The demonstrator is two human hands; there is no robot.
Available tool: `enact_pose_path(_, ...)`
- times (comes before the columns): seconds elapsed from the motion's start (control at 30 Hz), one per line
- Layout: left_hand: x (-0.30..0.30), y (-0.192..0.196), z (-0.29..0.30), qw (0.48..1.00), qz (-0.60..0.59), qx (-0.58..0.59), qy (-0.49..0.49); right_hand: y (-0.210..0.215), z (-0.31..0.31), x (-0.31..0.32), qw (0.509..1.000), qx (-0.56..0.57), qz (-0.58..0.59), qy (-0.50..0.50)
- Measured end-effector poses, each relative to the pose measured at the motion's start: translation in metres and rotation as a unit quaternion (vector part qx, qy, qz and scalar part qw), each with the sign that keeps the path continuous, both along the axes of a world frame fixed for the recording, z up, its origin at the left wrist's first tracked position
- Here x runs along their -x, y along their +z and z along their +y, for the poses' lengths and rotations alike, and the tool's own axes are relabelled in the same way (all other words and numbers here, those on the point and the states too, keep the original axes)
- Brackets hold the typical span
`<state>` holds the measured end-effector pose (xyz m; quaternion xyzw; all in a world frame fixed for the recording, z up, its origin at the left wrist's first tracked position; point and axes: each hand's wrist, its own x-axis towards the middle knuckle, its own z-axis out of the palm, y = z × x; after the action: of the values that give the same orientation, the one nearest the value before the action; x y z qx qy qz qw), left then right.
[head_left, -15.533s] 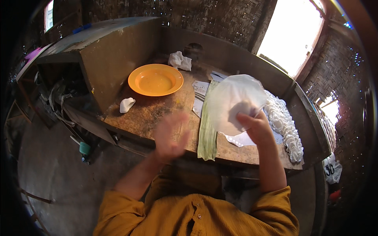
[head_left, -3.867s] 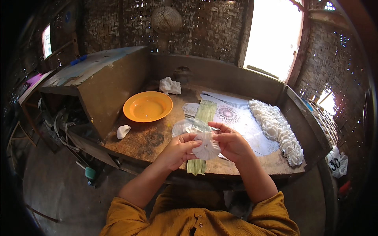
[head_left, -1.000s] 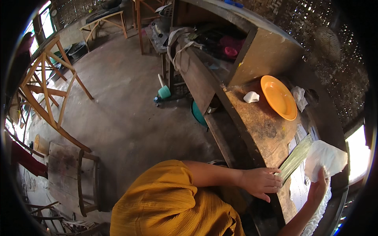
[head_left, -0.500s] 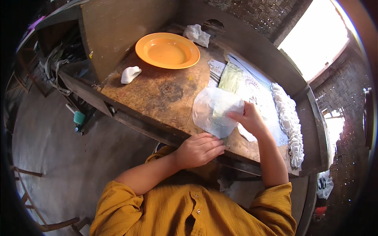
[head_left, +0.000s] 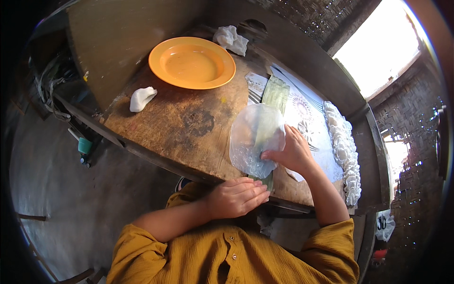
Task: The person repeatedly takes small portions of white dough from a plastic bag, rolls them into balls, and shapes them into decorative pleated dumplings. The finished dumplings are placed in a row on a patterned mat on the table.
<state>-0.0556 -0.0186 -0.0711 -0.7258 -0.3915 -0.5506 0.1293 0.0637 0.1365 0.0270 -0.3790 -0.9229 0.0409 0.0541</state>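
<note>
Translucent round sheet (head_left: 255, 139): thin, whitish, near-circular, laid flat on the wooden table (head_left: 165, 128) near its front edge, right of centre. It is slightly taller than wide, the longer axis running from the near edge away toward the far wall.

Green leaf strip (head_left: 275, 94): long and narrow, lying beneath the sheet. Its long axis runs from the table's front edge toward the far right, with the far end pointing to the back wall; the near end shows just below the sheet.

Right hand (head_left: 293, 154): laid palm down, fingers extended and pressed on the sheet's right edge; nothing is gripped.

Left hand (head_left: 236, 196): rested on the table's front edge just below the sheet, fingers loosely curled, nothing held.

Orange plate (head_left: 191, 64): round, shallow, set at the far left, well apart from the sheet.

White lump (head_left: 141, 98): placed near the left edge.

Crumpled white cloth (head_left: 231, 39): placed beyond the plate.

Patterned mat (head_left: 309, 125): spread right of the leaf strip.

Row of white ruffled pieces (head_left: 344, 151): stacked along the right edge.
</note>
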Motion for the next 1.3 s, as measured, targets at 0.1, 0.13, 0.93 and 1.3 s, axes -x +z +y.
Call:
enact_pose_path(0.1,0.002,0.001,-0.001,1.000,0.018,0.006,0.015,-0.001,0.001,0.003,0.998,-0.058,-0.016,0.013)
enact_pose_path(0.13,0.002,0.001,-0.001,0.999,0.028,0.010,0.016,-0.002,0.004,0.005,0.998,-0.067,-0.018,0.014)
enact_pose_path(0.93,0.006,0.008,0.001,0.999,0.035,0.013,0.003,-0.017,0.203,0.053,0.973,-0.113,-0.065,-0.190)
enact_pose_path(1.3,0.008,0.054,-0.001,0.991,-0.083,0.097,0.035,0.041,0.098,0.019,0.938,0.135,0.297,-0.118)
